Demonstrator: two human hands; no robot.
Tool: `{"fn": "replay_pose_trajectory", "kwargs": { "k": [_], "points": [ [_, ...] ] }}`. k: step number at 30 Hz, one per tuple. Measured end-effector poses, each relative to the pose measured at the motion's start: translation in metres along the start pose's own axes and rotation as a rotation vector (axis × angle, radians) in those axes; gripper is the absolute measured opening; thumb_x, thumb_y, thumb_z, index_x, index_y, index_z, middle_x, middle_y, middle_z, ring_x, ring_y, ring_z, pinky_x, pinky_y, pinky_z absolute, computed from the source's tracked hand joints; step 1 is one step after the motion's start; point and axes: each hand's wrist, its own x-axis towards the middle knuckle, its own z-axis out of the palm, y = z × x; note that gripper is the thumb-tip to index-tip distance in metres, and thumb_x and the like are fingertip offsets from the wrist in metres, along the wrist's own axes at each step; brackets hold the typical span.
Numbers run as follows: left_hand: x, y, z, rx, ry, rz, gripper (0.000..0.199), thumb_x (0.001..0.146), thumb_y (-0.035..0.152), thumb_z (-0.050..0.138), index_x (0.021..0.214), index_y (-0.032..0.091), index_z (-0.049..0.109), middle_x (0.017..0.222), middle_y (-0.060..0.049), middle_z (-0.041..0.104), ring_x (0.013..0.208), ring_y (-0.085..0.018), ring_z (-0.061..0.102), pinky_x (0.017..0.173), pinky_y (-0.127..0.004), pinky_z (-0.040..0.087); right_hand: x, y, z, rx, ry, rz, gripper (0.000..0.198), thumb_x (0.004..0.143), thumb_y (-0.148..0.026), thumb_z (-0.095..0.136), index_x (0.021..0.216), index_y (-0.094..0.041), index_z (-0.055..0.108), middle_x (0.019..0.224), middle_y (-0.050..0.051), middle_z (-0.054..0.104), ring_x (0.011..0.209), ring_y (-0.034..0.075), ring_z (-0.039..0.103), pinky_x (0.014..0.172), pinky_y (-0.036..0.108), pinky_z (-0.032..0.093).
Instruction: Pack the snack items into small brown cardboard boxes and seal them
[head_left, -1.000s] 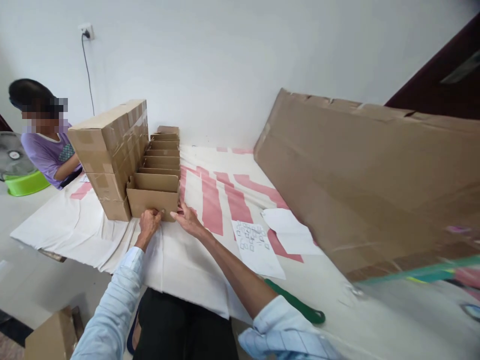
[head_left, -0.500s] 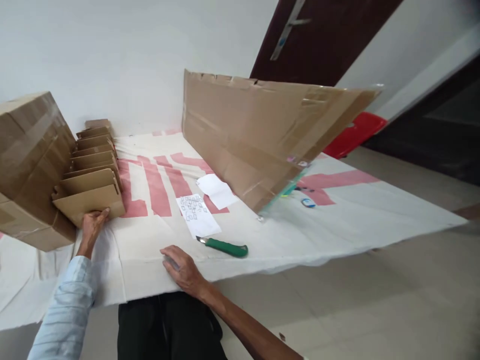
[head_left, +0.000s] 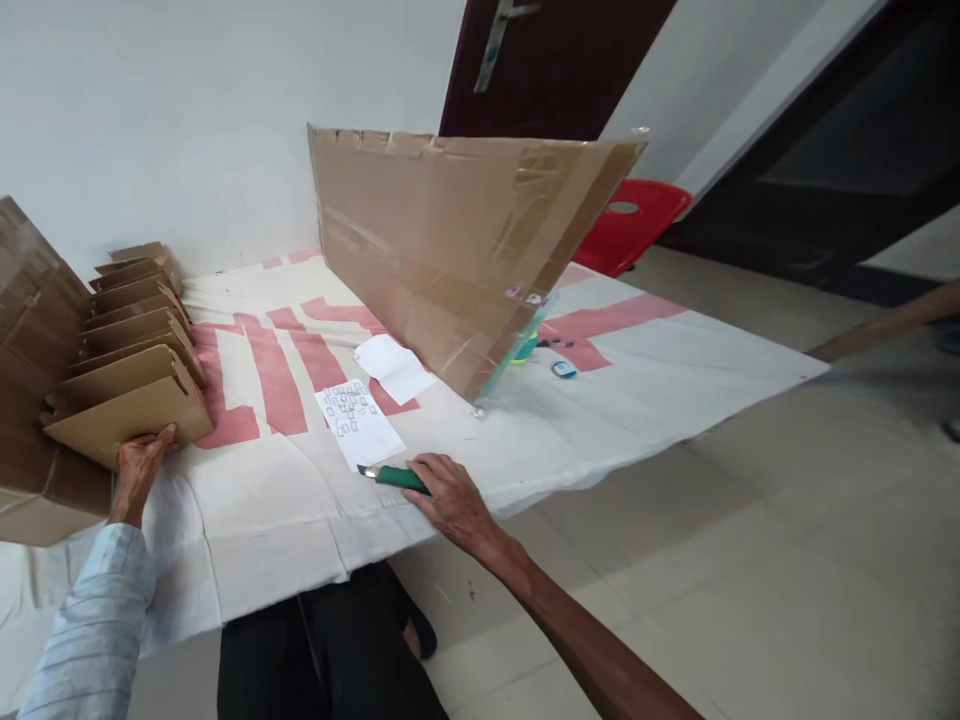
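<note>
Head view: your right hand (head_left: 450, 500) is on the green knife (head_left: 394, 477) at the written sheet's (head_left: 373, 438) near end, closure unclear; grasp well behind the left-pointing blade (head_left: 367, 471). Left hand (head_left: 141, 468) touches the nearest carton (head_left: 124, 412), grip unclear; steady it lightly.

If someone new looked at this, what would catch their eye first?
Most likely the big brown cardboard piece standing on the cloth-covered table near the middle of the view. Next, perhaps, the green-handled knife by the table's near edge, with the right hand at its handle. At the left, the left hand touches the nearest open box in a row.
</note>
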Motion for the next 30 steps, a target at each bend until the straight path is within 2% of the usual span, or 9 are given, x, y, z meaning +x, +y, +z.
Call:
{"fn": "replay_pose_trajectory", "kwargs": {
  "k": [5, 8, 10, 12, 14, 17, 20, 24, 30],
  "points": [
    [-0.02, 0.014, -0.003, 0.145, 0.013, 0.061, 0.039, 0.073, 0.059, 0.065, 0.074, 0.021, 0.073, 0.076, -0.011, 0.078, 0.095, -0.039, 0.074, 0.087, -0.047, 0.058, 0.001, 0.007, -0.008, 0.073, -0.008, -0.092, 0.017, 0.102, -0.029, 0.059, 0.114, -0.022, 0.069, 0.108, 0.011, 0.071, 0.099, 0.029, 0.062, 0.086, 0.042, 0.048],
    [-0.05, 0.02, 0.017, 0.202, -0.043, 0.138, 0.032, 0.07, 0.052, 0.069, 0.079, 0.021, 0.073, 0.081, -0.013, 0.079, 0.092, -0.041, 0.074, 0.088, -0.052, 0.058, -0.004, 0.028, -0.02, 0.033, 0.071, -0.011, 0.02, 0.103, -0.034, 0.058, 0.114, -0.021, 0.069, 0.108, 0.012, 0.07, 0.1, 0.03, 0.061, 0.086, 0.042, 0.048],
    [-0.083, 0.026, 0.046, 0.197, -0.14, 0.229, 0.031, 0.073, 0.049, 0.07, 0.087, 0.022, 0.076, 0.096, -0.013, 0.082, 0.096, -0.038, 0.075, 0.093, -0.051, 0.059, -0.008, 0.047, -0.026, -0.048, 0.105, 0.1, 0.023, 0.103, -0.036, 0.055, 0.108, -0.02, 0.07, 0.102, 0.013, 0.069, 0.098, 0.032, 0.059, 0.084, 0.043, 0.047],
    [-0.123, 0.036, 0.083, 0.166, -0.267, 0.367, 0.032, 0.08, 0.05, 0.071, 0.101, 0.027, 0.078, 0.118, -0.01, 0.081, 0.113, -0.034, 0.073, 0.101, -0.047, 0.058, -0.01, 0.06, -0.028, -0.12, 0.125, 0.195, 0.026, 0.103, -0.037, 0.053, 0.105, -0.019, 0.071, 0.099, 0.015, 0.068, 0.096, 0.034, 0.058, 0.082, 0.045, 0.047],
    [-0.162, 0.051, 0.123, 0.19, -0.454, 0.66, 0.037, 0.093, 0.049, 0.065, 0.121, 0.027, 0.076, 0.136, -0.013, 0.074, 0.129, -0.035, 0.066, 0.111, -0.052, 0.052, -0.007, 0.062, -0.027, -0.141, 0.158, 0.232, 0.028, 0.103, -0.038, 0.053, 0.11, -0.018, 0.072, 0.104, 0.017, 0.068, 0.099, 0.035, 0.058, 0.084, 0.047, 0.047],
    [-0.203, 0.078, 0.173, 0.301, -0.631, 0.843, 0.053, 0.098, 0.047, 0.065, 0.145, 0.023, 0.062, 0.158, -0.019, 0.058, 0.152, -0.042, 0.047, 0.114, -0.06, 0.046, 0.008, 0.044, -0.021, -0.043, 0.191, 0.163, 0.029, 0.103, -0.034, 0.054, 0.119, -0.02, 0.073, 0.115, 0.017, 0.069, 0.107, 0.035, 0.058, 0.093, 0.049, 0.049],
    [-0.219, 0.099, 0.201, 0.455, -0.695, 0.901, 0.062, 0.097, 0.046, 0.069, 0.152, 0.021, 0.055, 0.166, -0.022, 0.047, 0.157, -0.044, 0.039, 0.117, -0.062, 0.041, 0.033, 0.02, -0.013, 0.092, 0.145, 0.068, 0.026, 0.102, -0.026, 0.053, 0.113, -0.023, 0.076, 0.109, 0.013, 0.072, 0.105, 0.032, 0.06, 0.096, 0.047, 0.051],
    [-0.231, 0.101, 0.2, 0.597, -0.651, 0.926, 0.064, 0.1, 0.046, 0.066, 0.152, 0.013, 0.052, 0.166, -0.024, 0.046, 0.155, -0.042, 0.042, 0.118, -0.061, 0.042, 0.068, 0.011, -0.004, 0.172, 0.029, 0.05, 0.022, 0.099, -0.021, 0.056, 0.105, -0.021, 0.077, 0.104, 0.011, 0.074, 0.101, 0.027, 0.063, 0.097, 0.042, 0.052],
    [-0.272, 0.07, 0.167, 0.556, -0.649, 0.923, 0.065, 0.1, 0.05, 0.067, 0.153, 0.015, 0.053, 0.164, -0.02, 0.051, 0.153, -0.039, 0.047, 0.12, -0.056, 0.04, 0.096, 0.02, 0.004, 0.205, -0.075, 0.056, 0.019, 0.097, -0.019, 0.058, 0.1, -0.021, 0.076, 0.102, 0.009, 0.075, 0.099, 0.024, 0.067, 0.091, 0.036, 0.053]
  ]
}}
